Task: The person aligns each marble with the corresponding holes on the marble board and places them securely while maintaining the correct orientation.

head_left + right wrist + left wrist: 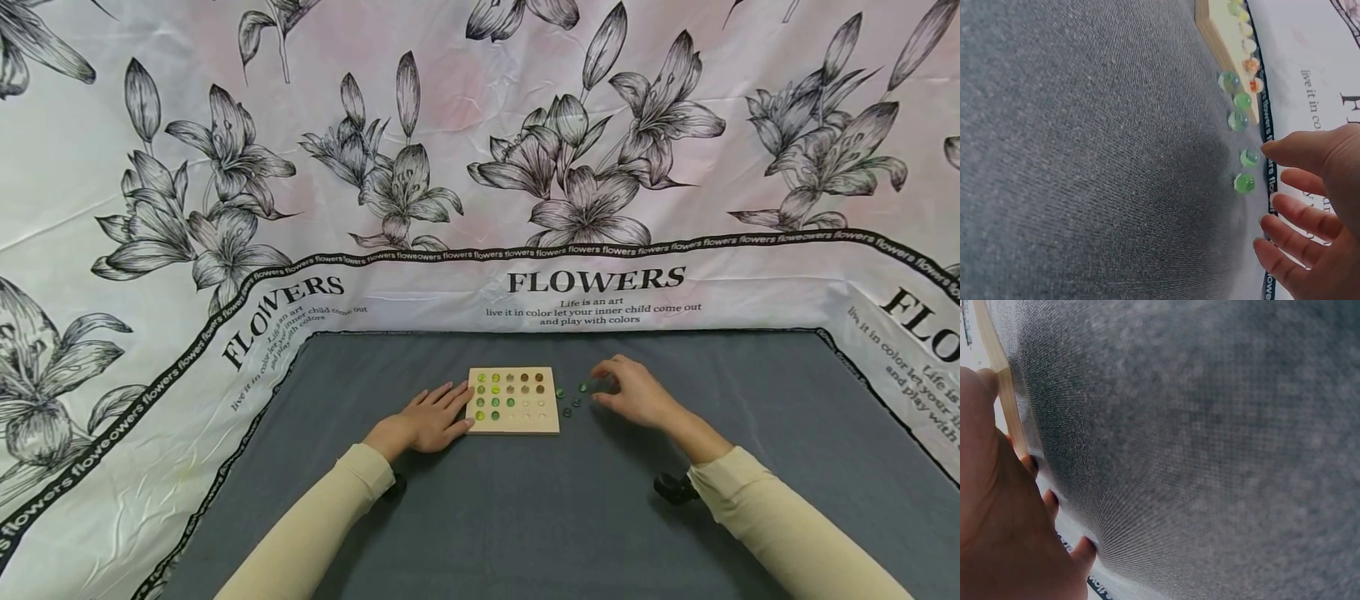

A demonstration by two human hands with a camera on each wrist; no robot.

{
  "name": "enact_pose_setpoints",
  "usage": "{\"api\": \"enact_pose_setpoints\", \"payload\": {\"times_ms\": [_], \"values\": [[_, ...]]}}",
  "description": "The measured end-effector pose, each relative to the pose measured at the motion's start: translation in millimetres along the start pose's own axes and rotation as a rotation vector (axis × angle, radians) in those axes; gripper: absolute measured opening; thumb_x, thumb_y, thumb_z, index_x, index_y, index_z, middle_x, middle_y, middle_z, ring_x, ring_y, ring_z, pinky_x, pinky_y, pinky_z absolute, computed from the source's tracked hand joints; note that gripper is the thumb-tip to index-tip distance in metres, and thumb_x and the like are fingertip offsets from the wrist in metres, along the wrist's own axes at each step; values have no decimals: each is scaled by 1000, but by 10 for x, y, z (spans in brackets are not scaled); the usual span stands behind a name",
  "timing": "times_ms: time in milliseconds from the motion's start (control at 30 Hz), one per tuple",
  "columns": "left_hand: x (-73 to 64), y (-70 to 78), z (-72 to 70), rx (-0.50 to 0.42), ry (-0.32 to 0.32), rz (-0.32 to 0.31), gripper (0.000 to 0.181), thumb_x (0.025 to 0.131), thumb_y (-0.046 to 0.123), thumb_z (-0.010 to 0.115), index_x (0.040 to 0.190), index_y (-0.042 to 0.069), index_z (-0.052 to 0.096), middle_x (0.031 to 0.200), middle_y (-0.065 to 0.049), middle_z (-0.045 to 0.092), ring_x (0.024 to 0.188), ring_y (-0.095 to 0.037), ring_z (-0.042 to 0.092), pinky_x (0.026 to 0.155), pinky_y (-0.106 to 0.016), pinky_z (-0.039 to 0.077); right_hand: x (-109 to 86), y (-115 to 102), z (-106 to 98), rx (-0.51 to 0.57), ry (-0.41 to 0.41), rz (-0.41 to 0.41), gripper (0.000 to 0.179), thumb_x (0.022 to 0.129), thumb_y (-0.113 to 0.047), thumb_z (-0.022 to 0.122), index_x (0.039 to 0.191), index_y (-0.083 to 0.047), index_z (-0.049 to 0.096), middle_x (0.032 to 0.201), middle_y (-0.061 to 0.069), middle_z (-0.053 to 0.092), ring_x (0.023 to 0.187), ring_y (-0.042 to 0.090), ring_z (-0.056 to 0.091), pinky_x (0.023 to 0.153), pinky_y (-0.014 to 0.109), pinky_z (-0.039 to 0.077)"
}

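Note:
A pale wooden board [551, 426] with rows of round hollows lies on the grey cloth. Yellow, green and brown glass marbles sit in many of its hollows, while a few at the lower right hold none. My left hand [429, 422] lies flat with fingers spread, its thumb and fingertips at the board's left edge. Off the board's right side are several loose green marbles [1244, 183], some clear with a green swirl. My right hand [633, 392] hovers just right of them, fingers loosely bent and thumb apart, with nothing between them in the right wrist view [1319, 206].
Dark grey cloth [525, 517] covers the table. Behind and along the sides runs a white, flower-printed sheet [420, 292] with a black lettered band. A black wrist device [675, 489] shows under the right sleeve, and another [394, 487] by the left cuff.

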State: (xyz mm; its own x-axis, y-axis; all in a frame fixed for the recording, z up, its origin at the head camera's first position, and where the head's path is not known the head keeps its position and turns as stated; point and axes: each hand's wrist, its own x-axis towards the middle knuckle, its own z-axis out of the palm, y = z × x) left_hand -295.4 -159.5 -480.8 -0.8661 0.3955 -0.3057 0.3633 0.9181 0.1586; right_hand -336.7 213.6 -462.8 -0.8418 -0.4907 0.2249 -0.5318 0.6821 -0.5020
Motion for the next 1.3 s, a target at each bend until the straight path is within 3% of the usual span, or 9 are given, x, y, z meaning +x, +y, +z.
{"api": "enact_pose_setpoints", "payload": {"times_ms": [567, 1300], "values": [[12, -30, 18, 13, 7, 11, 67, 110, 56, 28, 167, 25, 11, 173, 4, 6, 159, -23, 8, 125, -56, 11, 104, 95, 50, 7, -54, 71, 39, 90, -12, 78, 122, 8, 66, 112, 22, 64, 95, 34, 62, 81, 50, 52], [2, -35, 31, 14, 7, 17, 67, 110, 57, 27, 167, 26, 11, 173, 6, 5, 159, -22, 6, 125, -56, 10, 218, 52, 153, 24, -78, 61, 17, 91, -9, 76, 105, 0, 75, 91, 7, 69, 80, 19, 61, 74, 41, 51]]}}
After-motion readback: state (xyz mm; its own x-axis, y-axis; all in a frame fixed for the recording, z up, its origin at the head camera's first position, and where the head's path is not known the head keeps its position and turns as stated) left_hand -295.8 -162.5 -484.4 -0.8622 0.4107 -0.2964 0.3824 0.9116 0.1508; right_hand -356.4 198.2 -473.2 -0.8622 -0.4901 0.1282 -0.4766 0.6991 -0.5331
